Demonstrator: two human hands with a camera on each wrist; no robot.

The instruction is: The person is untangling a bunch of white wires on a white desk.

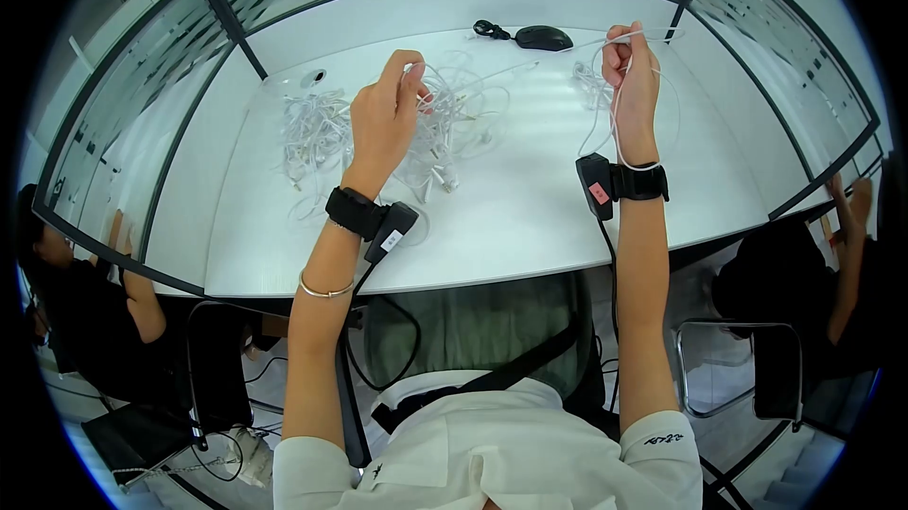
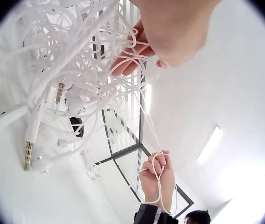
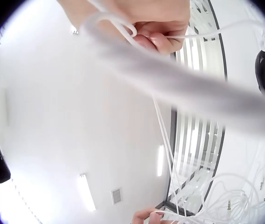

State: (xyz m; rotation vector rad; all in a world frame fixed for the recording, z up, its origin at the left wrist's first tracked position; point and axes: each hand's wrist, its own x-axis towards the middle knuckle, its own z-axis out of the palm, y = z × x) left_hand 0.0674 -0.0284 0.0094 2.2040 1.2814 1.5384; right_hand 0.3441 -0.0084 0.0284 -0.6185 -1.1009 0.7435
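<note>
"Head view, and both arms stretch forward over the white table (image 1: 520, 198)! The left hand (image 1: 383, 127) has its back up, index finger hooked over."

"And what's under it?"

"The pile of earphones (image 1: 317, 136), one white tangle left of centre on the tabletop, spreading to both sides of that wrist."

"Fingers?"

"The left wrist view has them bent in among the strands, seemingly gripping some; the tangle hides exactly which. A gold plug (image 2: 28, 156) pokes out beside it."

"Over to the right hand (image 1: 638, 84)!"

"Held up, forearm pointing straight ahead, fingers curled in tight around a white cable (image 3: 216, 31). A slack loop (image 3: 183, 86) of it droops down to the black strap (image 1: 641, 183) at the wrist."

"Anything joining the two?"

"Yes, thin strands run straight between the hands, well apart as they are. Beyond them, between the two, sits the black mouse (image 1: 544, 38)."
</note>
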